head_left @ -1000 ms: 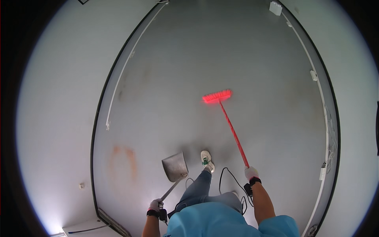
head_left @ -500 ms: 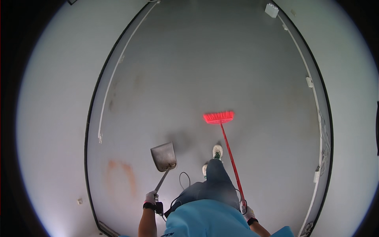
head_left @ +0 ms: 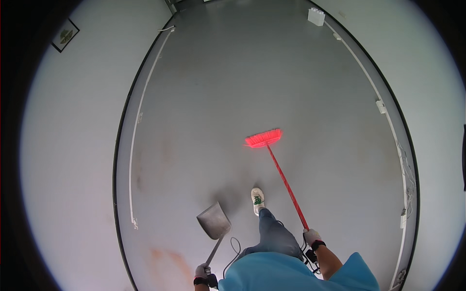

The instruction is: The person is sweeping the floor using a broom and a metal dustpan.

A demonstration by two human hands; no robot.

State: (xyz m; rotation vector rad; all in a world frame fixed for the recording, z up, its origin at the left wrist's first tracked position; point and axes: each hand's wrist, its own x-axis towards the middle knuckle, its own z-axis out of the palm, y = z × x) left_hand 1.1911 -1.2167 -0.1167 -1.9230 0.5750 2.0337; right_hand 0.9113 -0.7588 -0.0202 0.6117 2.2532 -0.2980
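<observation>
Gloved and wearing a black wristband, my right hand (head_left: 312, 236) grips the upper end of a red broom handle. The broom (head_left: 264, 138) reaches forward and a little left, its wide red bristle head ahead of my foot, close to the floor. On the left, my gloved left hand (head_left: 202, 271) is closed round the shaft of a grey metal dustpan (head_left: 214, 221). Its pan hangs left of my leg and casts a shadow on the floor. Whether the pan touches the floor I cannot tell.
The grey floor (head_left: 233, 77) stretches ahead between two white walls. White cable channels (head_left: 138, 131) run along both sides, with loose cables (head_left: 408, 179) at the right. A white box (head_left: 316, 17) stands far right. Orange-brown stains (head_left: 170, 260) mark the floor at lower left.
I have stepped forward, and the stains and side channels sit lower in view. The broom head has tilted, its right end now farther away. My right hand is higher in view, the left hand lower.
</observation>
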